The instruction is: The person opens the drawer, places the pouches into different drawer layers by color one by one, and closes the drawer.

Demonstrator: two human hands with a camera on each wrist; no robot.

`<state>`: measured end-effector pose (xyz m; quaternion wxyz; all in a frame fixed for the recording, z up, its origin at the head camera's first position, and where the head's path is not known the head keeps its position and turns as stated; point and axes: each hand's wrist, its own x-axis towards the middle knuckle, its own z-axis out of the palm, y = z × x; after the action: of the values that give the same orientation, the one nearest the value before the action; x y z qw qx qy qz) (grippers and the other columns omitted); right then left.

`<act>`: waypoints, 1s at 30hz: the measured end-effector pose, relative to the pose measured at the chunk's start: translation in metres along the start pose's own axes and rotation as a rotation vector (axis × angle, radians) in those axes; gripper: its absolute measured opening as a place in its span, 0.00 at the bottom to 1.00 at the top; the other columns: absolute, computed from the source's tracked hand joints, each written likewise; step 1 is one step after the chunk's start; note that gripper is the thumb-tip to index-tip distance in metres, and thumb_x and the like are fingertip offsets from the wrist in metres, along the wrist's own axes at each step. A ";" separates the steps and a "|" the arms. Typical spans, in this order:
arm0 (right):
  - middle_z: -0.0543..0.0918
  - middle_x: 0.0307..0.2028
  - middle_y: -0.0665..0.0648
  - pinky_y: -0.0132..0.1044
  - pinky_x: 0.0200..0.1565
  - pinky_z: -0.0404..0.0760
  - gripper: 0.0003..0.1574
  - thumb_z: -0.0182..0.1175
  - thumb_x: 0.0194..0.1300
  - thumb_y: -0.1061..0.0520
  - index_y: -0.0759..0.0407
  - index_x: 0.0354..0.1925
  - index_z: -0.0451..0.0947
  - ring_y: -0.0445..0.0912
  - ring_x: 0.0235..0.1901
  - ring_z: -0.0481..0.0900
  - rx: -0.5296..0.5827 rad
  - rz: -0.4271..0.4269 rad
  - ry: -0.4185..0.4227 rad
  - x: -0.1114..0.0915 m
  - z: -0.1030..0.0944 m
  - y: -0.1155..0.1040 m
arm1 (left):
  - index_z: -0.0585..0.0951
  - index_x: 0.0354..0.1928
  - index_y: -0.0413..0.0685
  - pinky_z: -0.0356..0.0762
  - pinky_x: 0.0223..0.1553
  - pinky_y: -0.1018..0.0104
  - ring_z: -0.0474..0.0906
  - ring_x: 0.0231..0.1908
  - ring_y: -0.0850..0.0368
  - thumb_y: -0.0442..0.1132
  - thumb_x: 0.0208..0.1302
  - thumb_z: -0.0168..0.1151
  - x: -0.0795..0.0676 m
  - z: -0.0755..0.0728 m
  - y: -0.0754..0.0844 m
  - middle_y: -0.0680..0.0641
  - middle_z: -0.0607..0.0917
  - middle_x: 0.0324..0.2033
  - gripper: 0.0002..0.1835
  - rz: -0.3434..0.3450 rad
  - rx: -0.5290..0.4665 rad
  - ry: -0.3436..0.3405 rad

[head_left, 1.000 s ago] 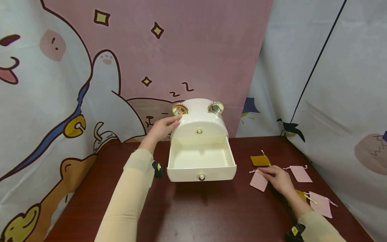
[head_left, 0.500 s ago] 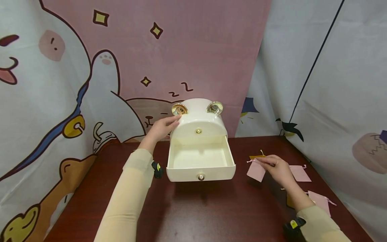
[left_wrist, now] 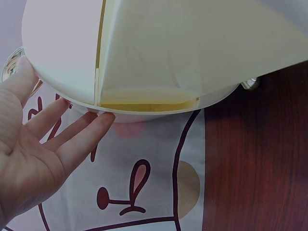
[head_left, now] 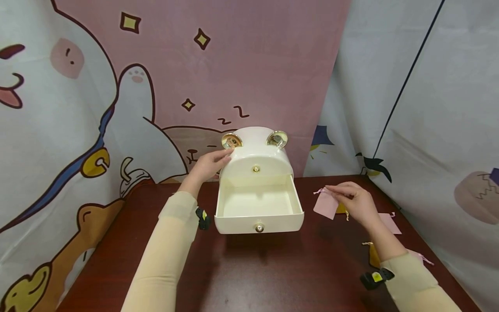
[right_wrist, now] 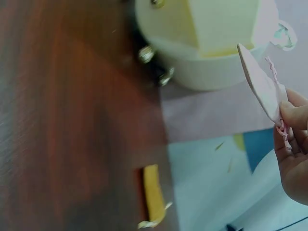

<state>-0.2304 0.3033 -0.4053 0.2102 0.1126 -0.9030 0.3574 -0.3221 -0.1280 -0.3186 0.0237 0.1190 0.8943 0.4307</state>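
Observation:
A small cream cabinet (head_left: pixel 259 151) with gold-rimmed round ears stands on the table, its lower drawer (head_left: pixel 235 225) pulled out and bare inside. My left hand (head_left: pixel 208 167) rests against the cabinet's left side; in the left wrist view its extended fingers (left_wrist: pixel 79 147) touch the curved edge, thumb near one ear. With thumb and fingertips, my right hand (head_left: pixel 356 203) pinches a pink drawstring pouch (head_left: pixel 326 205) by its top, to the right of the drawer. The right wrist view shows this pouch (right_wrist: pixel 260 84) raised over the table, cords dangling.
Behind and partly under the right hand lies a mustard pouch (head_left: pixel 341 209). Farther right are a pink pouch (head_left: pixel 391 223), another mustard pouch (head_left: pixel 374 255) and another pink one (head_left: pixel 419 256), half covered by the right arm. A printed cloth backdrop (head_left: pixel 253 65) rises behind the table.
My right hand has lifted the pink pouch off the table and carried it up and to the left, passing over the back mustard pouch. The left hand and the drawer stay put.

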 end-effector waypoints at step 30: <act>0.82 0.38 0.54 0.24 0.34 0.73 0.22 0.60 0.60 0.79 0.60 0.45 0.89 0.46 0.37 0.74 0.251 -0.349 -0.030 0.044 0.024 -0.118 | 0.70 0.71 0.69 0.84 0.44 0.51 0.77 0.55 0.45 0.56 0.74 0.53 0.001 -0.001 0.001 0.47 0.73 0.67 0.25 -0.001 0.000 -0.005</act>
<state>-0.2350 0.1999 -0.3302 0.2400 0.2979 -0.8212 0.4234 -0.3229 -0.1284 -0.3171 0.0263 0.1194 0.8944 0.4303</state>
